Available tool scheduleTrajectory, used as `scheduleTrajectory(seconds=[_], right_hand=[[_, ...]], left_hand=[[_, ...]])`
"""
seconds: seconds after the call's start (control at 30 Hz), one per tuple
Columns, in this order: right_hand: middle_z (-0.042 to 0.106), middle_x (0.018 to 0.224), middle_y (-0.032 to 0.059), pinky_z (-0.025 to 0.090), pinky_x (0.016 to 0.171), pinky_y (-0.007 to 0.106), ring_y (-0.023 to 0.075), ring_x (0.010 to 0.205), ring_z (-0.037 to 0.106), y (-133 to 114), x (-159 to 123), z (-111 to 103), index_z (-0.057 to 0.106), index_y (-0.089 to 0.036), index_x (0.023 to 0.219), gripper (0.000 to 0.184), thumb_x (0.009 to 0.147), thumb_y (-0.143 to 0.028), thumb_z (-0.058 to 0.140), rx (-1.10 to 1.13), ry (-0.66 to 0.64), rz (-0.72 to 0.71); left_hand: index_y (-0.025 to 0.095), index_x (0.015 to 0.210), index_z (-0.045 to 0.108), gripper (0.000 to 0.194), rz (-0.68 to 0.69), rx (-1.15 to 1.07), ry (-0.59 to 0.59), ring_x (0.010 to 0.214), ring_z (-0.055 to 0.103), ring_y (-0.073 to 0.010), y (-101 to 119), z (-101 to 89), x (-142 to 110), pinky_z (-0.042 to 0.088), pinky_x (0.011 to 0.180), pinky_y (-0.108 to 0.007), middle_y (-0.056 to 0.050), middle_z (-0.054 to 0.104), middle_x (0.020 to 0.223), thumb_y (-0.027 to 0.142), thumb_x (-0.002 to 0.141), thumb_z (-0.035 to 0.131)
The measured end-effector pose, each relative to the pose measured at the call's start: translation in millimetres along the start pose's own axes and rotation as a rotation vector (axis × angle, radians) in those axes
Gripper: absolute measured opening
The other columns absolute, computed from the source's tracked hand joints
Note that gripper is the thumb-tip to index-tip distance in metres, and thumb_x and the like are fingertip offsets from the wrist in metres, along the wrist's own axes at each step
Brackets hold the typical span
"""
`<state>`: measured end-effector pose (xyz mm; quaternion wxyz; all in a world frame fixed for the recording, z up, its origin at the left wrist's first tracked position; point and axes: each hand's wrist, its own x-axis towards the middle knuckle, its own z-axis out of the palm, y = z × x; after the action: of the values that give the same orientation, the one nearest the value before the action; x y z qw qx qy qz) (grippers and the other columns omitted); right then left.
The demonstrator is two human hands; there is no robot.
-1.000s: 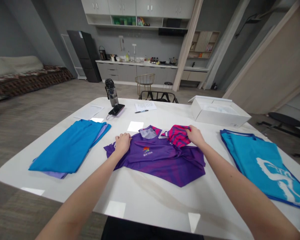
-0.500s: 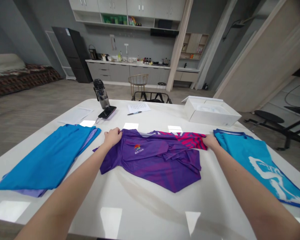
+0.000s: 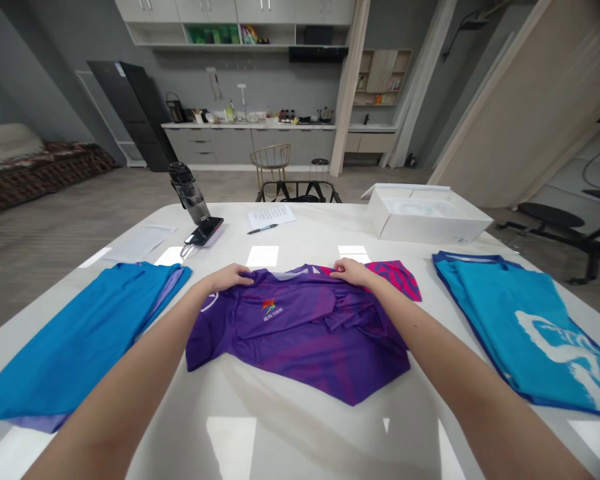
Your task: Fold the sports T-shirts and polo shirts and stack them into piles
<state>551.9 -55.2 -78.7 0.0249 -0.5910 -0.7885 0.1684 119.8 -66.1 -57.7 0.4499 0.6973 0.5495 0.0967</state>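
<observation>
A purple sports jersey (image 3: 300, 333) lies flat at the middle of a white table (image 3: 300, 447), close to the near-centre of the tabletop. Its body is violet with darker diagonal bands shading to magenta, and a small multicoloured logo (image 3: 269, 308) with lettering sits on the chest. The fabric on the right side is folded inward in overlapping ridges, and the lower edge tapers to a blunt point toward the person. A pink-striped piece (image 3: 395, 279) sticks out past the far right corner; it may be a sleeve, though the folds make that hard to tell.

The left hand (image 3: 227, 277) rests on the jersey's far left edge, and the right hand (image 3: 353, 271) rests on its far edge near the pink stripes. On both hands the fingers lie together, curved over the cloth, but whether they are pinching it is unclear from this view.

A folded blue garment (image 3: 80, 333) with a lilac layer beneath lies to the left, and a folded turquoise jersey (image 3: 520, 327) with a white print lies to the right. Beyond them are an open white box (image 3: 425, 220), a water bottle (image 3: 189, 193) tilted against a phone (image 3: 203, 231), and a sheet of paper (image 3: 271, 216) with a pen (image 3: 261, 229).
</observation>
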Motion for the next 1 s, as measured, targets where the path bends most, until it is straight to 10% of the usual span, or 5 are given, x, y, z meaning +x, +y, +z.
scheduleTrajectory(seconds=[0.17,0.37,0.53,0.73,1.0], right_hand=[[0.074,0.093,0.0064,0.047,0.074,0.025,0.0207,0.087,0.067,14.2,15.0,-19.8,0.076,-0.019,0.094,0.020,0.088,-0.039,0.074,-0.059,-0.121,0.090],[0.072,0.111,0.0180,0.051,0.084,0.034,0.0291,0.101,0.069,15.4,37.9,-31.6,0.074,-0.017,0.108,0.032,0.093,-0.043,0.065,-0.022,0.169,0.380],[0.069,0.115,0.0221,0.052,0.088,0.038,0.0315,0.105,0.067,15.3,60.4,-27.4,0.070,-0.014,0.114,0.040,0.096,-0.046,0.055,0.144,0.439,0.583],[0.066,0.129,0.0150,0.046,0.103,0.037,0.0254,0.119,0.062,26.7,71.2,-9.4,0.056,-0.017,0.137,0.039,0.103,-0.031,0.044,0.249,0.431,0.317],[0.022,0.168,0.0070,0.005,0.118,0.072,0.0351,0.154,0.017,16.8,55.1,22.6,0.036,-0.033,0.159,0.067,0.102,-0.068,0.032,-0.068,0.184,0.147]], left_hand=[[0.022,0.089,0.080,0.039,-0.213,0.064,-0.217,0.083,0.070,-0.0257,16.4,-20.5,13.0,0.055,0.078,-0.033,-0.004,0.078,0.088,0.049,0.062,0.079],[0.016,0.101,0.077,0.034,-0.280,0.569,0.400,0.106,0.069,-0.0356,43.9,-15.0,70.9,0.054,0.088,-0.041,-0.017,0.074,0.110,0.040,0.080,0.066],[0.011,0.118,0.070,0.038,-0.335,0.475,0.703,0.113,0.066,-0.0391,70.3,6.5,109.5,0.054,0.090,-0.047,-0.026,0.068,0.121,0.024,0.085,0.057],[0.011,0.144,0.053,0.050,-0.156,0.248,0.869,0.131,0.057,-0.0312,79.7,22.8,128.1,0.047,0.107,-0.045,-0.022,0.060,0.139,0.016,0.097,0.035],[0.027,0.154,0.044,0.063,0.127,0.549,0.373,0.153,0.026,-0.0324,79.0,103.9,109.4,0.018,0.124,-0.061,-0.011,0.032,0.165,0.060,0.101,0.034]])
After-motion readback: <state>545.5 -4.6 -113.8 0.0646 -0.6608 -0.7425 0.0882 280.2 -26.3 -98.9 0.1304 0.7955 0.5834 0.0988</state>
